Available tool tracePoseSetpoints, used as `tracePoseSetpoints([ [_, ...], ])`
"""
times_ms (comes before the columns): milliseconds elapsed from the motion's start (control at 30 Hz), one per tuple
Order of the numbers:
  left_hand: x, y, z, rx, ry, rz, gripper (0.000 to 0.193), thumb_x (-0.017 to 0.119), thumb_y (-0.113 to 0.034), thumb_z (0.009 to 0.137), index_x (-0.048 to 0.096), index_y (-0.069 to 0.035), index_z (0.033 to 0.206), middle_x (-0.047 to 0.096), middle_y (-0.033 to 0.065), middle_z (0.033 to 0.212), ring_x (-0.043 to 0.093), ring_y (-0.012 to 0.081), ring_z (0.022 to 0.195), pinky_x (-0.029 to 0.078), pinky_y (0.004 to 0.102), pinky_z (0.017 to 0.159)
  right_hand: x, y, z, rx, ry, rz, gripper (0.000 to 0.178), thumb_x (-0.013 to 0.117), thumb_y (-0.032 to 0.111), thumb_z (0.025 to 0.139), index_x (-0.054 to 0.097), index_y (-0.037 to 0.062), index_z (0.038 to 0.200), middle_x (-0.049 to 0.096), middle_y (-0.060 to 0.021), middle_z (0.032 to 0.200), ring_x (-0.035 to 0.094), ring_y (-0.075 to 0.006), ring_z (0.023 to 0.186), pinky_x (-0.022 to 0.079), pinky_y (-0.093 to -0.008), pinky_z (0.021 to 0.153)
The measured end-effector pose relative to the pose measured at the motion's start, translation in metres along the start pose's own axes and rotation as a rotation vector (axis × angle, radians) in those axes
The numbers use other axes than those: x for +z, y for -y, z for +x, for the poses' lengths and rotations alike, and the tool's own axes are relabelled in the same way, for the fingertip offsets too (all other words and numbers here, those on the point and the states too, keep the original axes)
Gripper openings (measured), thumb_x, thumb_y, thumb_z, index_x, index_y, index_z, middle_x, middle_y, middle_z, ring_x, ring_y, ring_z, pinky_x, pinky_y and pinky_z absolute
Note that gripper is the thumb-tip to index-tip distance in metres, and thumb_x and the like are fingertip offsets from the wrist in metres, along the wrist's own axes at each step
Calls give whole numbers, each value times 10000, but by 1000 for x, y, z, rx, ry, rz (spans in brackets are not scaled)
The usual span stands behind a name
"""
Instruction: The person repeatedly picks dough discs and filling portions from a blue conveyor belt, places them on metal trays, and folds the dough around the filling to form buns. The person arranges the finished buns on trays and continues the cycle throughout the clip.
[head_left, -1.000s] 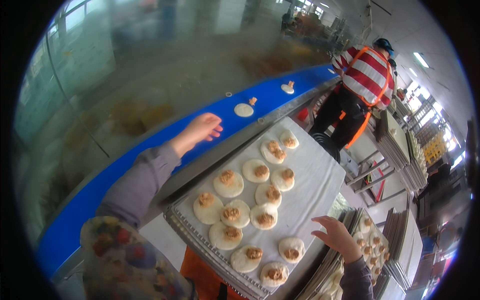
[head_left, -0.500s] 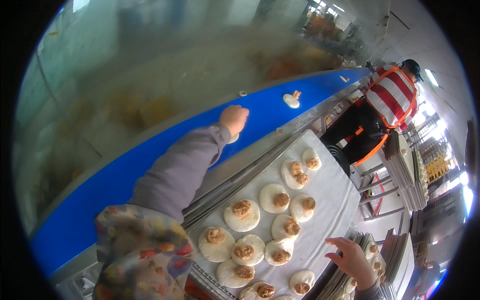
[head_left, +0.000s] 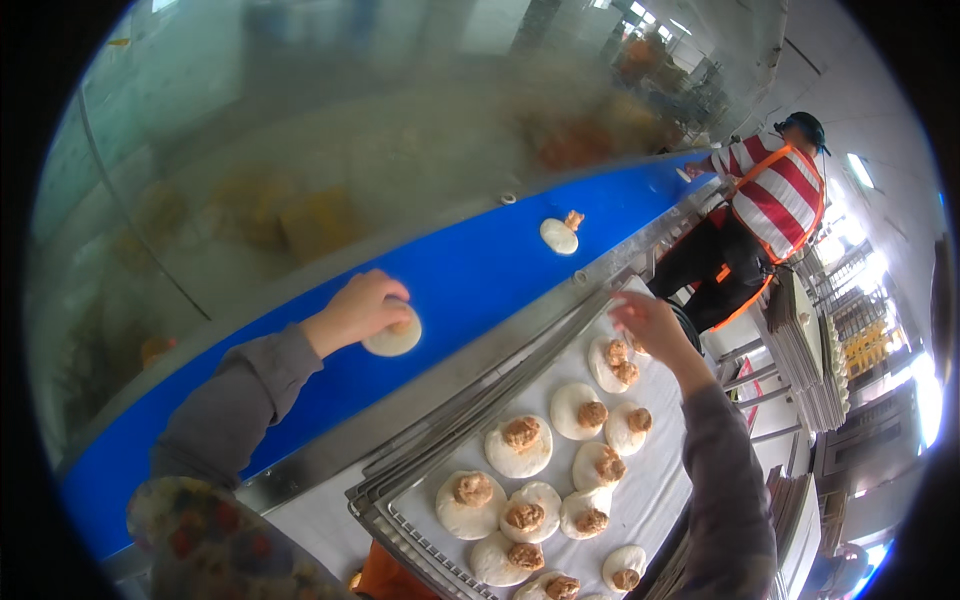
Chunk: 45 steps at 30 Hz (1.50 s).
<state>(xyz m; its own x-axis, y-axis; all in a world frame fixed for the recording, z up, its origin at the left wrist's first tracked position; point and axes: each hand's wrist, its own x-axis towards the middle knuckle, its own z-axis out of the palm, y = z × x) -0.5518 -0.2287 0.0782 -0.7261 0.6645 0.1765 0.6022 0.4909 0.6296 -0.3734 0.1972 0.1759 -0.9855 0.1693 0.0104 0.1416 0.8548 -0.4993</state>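
Note:
On the blue conveyor belt (head_left: 500, 250), my left hand (head_left: 362, 310) closes its fingers over a flat round of pale dough (head_left: 396, 338), covering its upper left part. My right hand (head_left: 655, 325) hovers at the far end of the lined tray (head_left: 655, 480), with its fingers apart and bent downward. A partly hidden dough piece lies just under that hand, and beside it sits a dough round with brown filling (head_left: 612, 365). Several more such rounds cover the tray, each topped with a brown lump. Farther along the belt lies another dough round (head_left: 559, 236) with filling at its edge.
A person in a red-and-white striped top (head_left: 780, 195) with orange straps stands at the belt's far right. Stacked trays (head_left: 805, 350) fill racks on the right. The belt's metal edge (head_left: 440, 400) runs between belt and tray. A small ring (head_left: 508, 198) sits on the far rim.
My left hand has come back left along the belt, uncovering more of the dough round there. My right hand has moved from the tray's near right side to its far end. The far dough round shifted left.

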Motion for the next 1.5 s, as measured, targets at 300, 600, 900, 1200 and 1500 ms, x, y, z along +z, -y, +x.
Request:
tracePoseSetpoints([
  [300,-66,18,-65,-181,334,110,472,871,-351,735,675,-10,996,672,168,982,641,302,932,510,401,782,95,4,184,1,-245,-411,457,605,53,910,629,159,1354,547,-137,1467,641,-347,1195,526,-424,993],
  [600,-112,22,-153,-141,385,321,377,841,-279,711,673,-29,938,641,146,890,617,338,913,500,432,841,102,71,173,-22,106,-205,249,746,257,925,747,120,1133,753,-109,1085,688,-300,1016,530,-382,904],
  [900,-159,-6,-255,-339,225,187,342,827,-86,673,620,-62,944,608,125,914,608,336,854,490,405,771,176,128,144,-124,220,12,564,783,557,831,762,82,1134,749,-111,1039,672,-250,907,536,-371,784],
  [1200,-147,-49,-325,-623,-57,-994,405,707,20,746,610,3,1139,664,69,1087,659,182,986,529,310,867,229,223,102,-106,318,-65,681,860,497,686,716,50,1179,727,-174,1051,696,-370,974,562,-444,813],
  [1500,-54,-138,-328,-675,8,-1594,450,568,-101,999,465,12,1422,611,137,1304,613,268,1218,526,437,1014,177,250,24,-109,373,763,531,827,278,824,673,-30,1228,722,-106,1060,681,-188,939,544,-333,816],
])
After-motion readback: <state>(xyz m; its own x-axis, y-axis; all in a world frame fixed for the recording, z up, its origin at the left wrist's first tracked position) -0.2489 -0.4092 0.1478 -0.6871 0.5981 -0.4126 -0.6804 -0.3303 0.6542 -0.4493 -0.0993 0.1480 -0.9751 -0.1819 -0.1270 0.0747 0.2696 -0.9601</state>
